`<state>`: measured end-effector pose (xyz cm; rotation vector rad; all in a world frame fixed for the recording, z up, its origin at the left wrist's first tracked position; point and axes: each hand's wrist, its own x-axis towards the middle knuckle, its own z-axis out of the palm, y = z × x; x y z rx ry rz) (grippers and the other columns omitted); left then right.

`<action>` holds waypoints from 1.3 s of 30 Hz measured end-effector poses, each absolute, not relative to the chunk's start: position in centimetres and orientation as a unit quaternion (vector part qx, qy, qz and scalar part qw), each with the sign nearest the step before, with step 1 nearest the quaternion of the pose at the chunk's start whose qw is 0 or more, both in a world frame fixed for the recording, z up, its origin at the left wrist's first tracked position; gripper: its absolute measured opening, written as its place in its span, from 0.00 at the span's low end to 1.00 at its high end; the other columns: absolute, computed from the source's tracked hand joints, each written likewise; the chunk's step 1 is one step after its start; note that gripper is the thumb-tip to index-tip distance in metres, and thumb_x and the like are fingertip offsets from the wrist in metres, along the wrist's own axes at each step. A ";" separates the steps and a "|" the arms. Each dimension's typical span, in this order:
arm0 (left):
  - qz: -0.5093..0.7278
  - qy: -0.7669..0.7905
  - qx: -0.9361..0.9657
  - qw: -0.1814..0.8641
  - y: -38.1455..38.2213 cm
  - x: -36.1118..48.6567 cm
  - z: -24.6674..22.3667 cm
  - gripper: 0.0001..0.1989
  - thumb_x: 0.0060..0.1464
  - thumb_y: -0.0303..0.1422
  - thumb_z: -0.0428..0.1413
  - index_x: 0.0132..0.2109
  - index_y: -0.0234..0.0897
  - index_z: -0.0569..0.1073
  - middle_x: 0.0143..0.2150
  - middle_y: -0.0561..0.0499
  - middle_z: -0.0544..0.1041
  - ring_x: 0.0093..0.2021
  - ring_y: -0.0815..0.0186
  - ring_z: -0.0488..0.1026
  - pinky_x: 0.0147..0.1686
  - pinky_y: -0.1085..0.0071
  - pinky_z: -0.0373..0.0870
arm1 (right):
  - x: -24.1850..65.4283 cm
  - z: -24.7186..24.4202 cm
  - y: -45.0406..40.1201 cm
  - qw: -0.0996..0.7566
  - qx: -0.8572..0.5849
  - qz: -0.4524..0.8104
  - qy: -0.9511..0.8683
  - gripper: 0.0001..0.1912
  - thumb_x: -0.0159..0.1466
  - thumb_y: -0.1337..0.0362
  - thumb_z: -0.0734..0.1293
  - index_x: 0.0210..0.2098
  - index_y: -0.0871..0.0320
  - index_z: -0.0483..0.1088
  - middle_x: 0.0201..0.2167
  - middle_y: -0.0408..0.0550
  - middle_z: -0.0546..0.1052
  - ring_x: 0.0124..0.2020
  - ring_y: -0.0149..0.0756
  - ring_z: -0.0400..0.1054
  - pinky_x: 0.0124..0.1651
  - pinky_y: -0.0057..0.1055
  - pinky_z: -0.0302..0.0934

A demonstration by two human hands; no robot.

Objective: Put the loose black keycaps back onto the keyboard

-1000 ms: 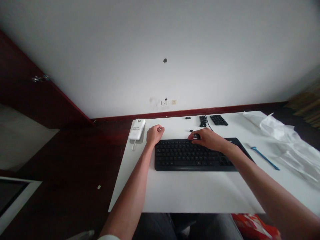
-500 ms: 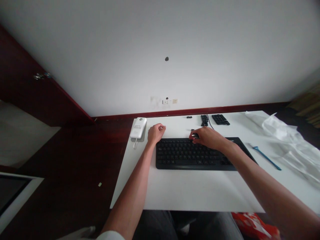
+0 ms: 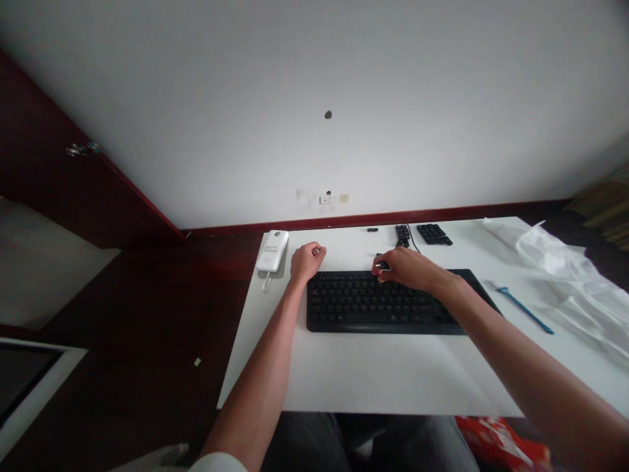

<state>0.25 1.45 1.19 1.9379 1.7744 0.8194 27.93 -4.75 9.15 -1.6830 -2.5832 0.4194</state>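
A black keyboard (image 3: 354,326) lies on the white table in front of me. Over its far edge, near the middle, my right hand (image 3: 410,270) is closed on a small dark tool with a shiny metal part (image 3: 383,265); the fingers hide most of it. Beyond the keyboard's far left corner, my left hand (image 3: 307,261) rests with its fingers curled together, and I cannot make out whether anything is in them. Loose black keycaps lie past the keyboard: a block (image 3: 434,235), a narrower group (image 3: 403,235) and a small row (image 3: 372,230).
A white device with a strap (image 3: 272,252) lies at the table's left edge. On the right are a blue brush-like tool (image 3: 525,311) and crumpled white plastic (image 3: 565,262). A dark cable (image 3: 413,240) runs behind the keyboard. A wall with sockets (image 3: 334,199) stands behind.
Almost nothing differs. The view has shifted very slightly; both hands keep their places and their grips, with the right one still over the keyboard's far edge.
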 end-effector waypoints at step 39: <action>0.295 0.631 0.689 0.200 1.4 0.4 1.2 0.13 0.62 0.43 0.55 0.33 0.43 0.77 0.28 0.54 0.77 0.31 0.65 0.72 0.32 0.71 0.55 | 23.4 3.1 -4.7 0.552 -0.399 0.501 -0.534 0.26 0.65 0.57 0.66 0.16 0.53 0.52 0.16 0.36 0.51 0.18 0.25 0.43 0.22 0.31 0.37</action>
